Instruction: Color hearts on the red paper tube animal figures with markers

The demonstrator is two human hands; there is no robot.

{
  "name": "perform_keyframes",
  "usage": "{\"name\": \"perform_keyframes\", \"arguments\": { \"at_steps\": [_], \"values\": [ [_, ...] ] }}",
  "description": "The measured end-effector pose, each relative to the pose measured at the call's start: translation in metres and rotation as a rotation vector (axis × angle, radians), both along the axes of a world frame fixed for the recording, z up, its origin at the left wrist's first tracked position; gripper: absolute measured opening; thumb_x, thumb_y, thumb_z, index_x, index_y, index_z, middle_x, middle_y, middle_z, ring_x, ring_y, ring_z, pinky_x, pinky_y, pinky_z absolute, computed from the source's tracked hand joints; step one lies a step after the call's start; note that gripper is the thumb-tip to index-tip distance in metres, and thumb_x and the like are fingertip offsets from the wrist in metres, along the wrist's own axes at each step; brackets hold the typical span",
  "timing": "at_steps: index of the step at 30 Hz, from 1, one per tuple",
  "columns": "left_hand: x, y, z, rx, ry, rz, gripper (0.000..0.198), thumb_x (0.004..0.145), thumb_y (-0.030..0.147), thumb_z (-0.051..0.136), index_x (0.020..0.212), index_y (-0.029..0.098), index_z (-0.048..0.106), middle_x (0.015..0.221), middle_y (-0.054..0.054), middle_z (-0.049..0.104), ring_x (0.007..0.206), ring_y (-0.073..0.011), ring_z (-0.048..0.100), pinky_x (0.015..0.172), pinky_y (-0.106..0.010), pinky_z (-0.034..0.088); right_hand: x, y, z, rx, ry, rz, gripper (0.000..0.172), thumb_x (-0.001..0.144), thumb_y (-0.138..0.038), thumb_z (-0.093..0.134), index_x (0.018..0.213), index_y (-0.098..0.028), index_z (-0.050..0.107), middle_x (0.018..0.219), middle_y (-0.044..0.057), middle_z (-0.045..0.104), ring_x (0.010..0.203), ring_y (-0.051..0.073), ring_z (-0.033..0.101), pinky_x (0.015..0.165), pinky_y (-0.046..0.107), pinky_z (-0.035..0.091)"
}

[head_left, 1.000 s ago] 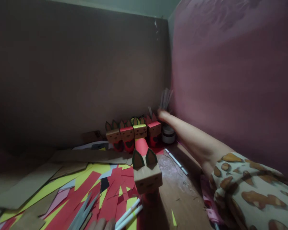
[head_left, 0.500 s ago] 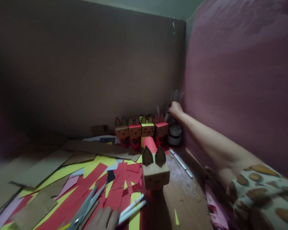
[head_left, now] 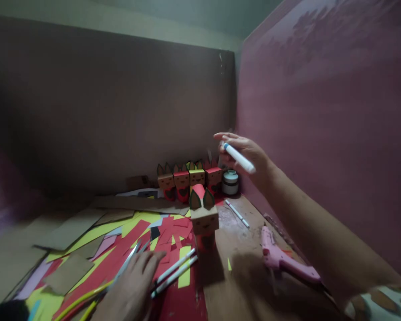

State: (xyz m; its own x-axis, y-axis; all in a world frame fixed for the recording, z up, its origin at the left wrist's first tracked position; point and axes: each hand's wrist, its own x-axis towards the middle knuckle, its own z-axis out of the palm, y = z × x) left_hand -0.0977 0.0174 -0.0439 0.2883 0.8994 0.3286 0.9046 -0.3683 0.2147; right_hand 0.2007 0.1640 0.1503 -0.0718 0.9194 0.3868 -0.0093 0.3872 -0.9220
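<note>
Holding marker (head_left: 239,158) in right grip (head_left: 255,152); left grip (head_left: 135,273) slack over scissors (head_left: 128,260); eared figure (head_left: 204,219) between, glue gun (head_left: 280,258) rightward.

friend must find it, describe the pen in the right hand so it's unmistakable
Find the pink wall on the right, then the bare forearm in front of it. The right hand at its end holds a white pen with a blue ring near one end. Unlike the other white pens lying below, it is held up in the air.

Your view is dim and slightly soft; darkness gathers at left, the back panel (head_left: 173,111) glows faintly mid-surface, and a blurry shadow covers the table (head_left: 239,243) below your right grip (head_left: 250,149).
</note>
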Motion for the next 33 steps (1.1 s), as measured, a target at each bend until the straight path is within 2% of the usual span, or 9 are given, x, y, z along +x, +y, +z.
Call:
{"name": "perform_keyframes", "arguments": {
  "at_steps": [2,4,8,11,16,22,26,29,33],
  "values": [
    [0.009,-0.006,0.017,0.113,-0.116,-0.054,0.044,0.096,0.018,0.042,0.136,0.024,0.058,0.126,-0.011,0.071,0.115,-0.0252,0.069,0.096,-0.036,0.057,-0.014,-0.033,-0.012,-0.045,0.041,0.154,0.022,0.094,-0.022,0.055,0.114,-0.02,0.065,0.063,-0.004,0.057,0.047,0.009,0.05,0.048,0.02,0.042],
    [0.023,-0.015,0.036,0.251,-0.206,-0.134,0.038,0.1,0.021,0.047,0.137,0.025,0.051,0.118,-0.009,0.071,0.102,-0.0219,0.072,0.085,-0.032,0.06,-0.027,-0.06,-0.027,-0.198,0.175,0.434,0.021,0.089,-0.022,0.061,0.11,-0.02,0.063,0.062,-0.005,0.058,0.045,0.008,0.048,0.045,0.019,0.039],
    [0.055,-0.035,0.071,0.588,-0.27,-0.22,0.033,0.102,0.018,0.051,0.134,0.026,0.047,0.113,-0.007,0.063,0.099,-0.0192,0.068,0.086,-0.032,0.06,-0.046,-0.102,-0.065,-0.395,0.303,0.644,0.027,0.082,-0.02,0.071,0.109,-0.018,0.064,0.063,-0.003,0.061,0.049,0.009,0.053,0.045,0.018,0.04],
    [0.07,-0.044,0.081,0.64,-0.197,-0.26,0.033,0.101,0.019,0.058,0.132,0.026,0.051,0.117,-0.008,0.057,0.108,-0.0212,0.063,0.094,-0.038,0.058,-0.056,-0.124,-0.094,-0.497,0.352,0.63,0.026,0.079,-0.024,0.076,0.103,-0.019,0.066,0.064,-0.003,0.061,0.051,0.009,0.054,0.046,0.02,0.04],
    [0.076,-0.045,0.067,0.713,-0.032,-0.389,0.029,0.093,0.003,0.059,0.117,0.018,0.061,0.125,-0.012,0.056,0.112,-0.0251,0.055,0.093,-0.037,0.056,-0.068,-0.149,-0.135,-0.569,0.434,0.509,0.029,0.076,-0.036,0.082,0.093,-0.019,0.065,0.068,-0.004,0.058,0.051,0.007,0.049,0.047,0.02,0.039],
    [0.074,-0.045,0.054,0.605,-0.105,-0.493,0.022,0.099,0.006,0.049,0.118,0.014,0.058,0.116,-0.013,0.065,0.103,-0.0231,0.058,0.09,-0.035,0.052,-0.069,-0.171,-0.153,-0.522,0.39,0.468,0.018,0.078,-0.03,0.076,0.086,-0.02,0.062,0.057,-0.006,0.054,0.044,0.009,0.045,0.043,0.022,0.03],
    [0.068,-0.047,0.052,0.527,-0.191,-0.453,0.02,0.103,0.015,0.046,0.121,0.017,0.056,0.104,-0.008,0.07,0.086,-0.0195,0.062,0.075,-0.031,0.051,-0.052,-0.186,-0.143,-0.338,0.259,0.436,0.043,0.071,-0.021,0.085,0.111,-0.022,0.068,0.068,-0.007,0.057,0.056,0.008,0.045,0.051,0.021,0.033],
    [0.069,-0.049,0.045,0.28,-0.278,-0.499,0.02,0.105,0.024,0.045,0.118,0.023,0.061,0.097,-0.004,0.071,0.077,-0.0168,0.065,0.066,-0.026,0.051,-0.043,-0.191,-0.143,-0.292,0.13,0.531,0.048,0.076,-0.031,0.083,0.121,-0.021,0.07,0.067,-0.006,0.056,0.058,0.009,0.046,0.053,0.023,0.034],
    [0.074,-0.053,0.033,-0.145,-0.516,-0.451,0.024,0.106,0.027,0.041,0.113,0.024,0.064,0.092,-0.004,0.073,0.078,-0.0178,0.069,0.069,-0.027,0.055,-0.042,-0.194,-0.155,-0.439,0.121,0.326,0.048,0.088,-0.053,0.07,0.119,-0.016,0.076,0.051,-0.006,0.05,0.047,0.007,0.039,0.046,0.023,0.024]
  ]
}}
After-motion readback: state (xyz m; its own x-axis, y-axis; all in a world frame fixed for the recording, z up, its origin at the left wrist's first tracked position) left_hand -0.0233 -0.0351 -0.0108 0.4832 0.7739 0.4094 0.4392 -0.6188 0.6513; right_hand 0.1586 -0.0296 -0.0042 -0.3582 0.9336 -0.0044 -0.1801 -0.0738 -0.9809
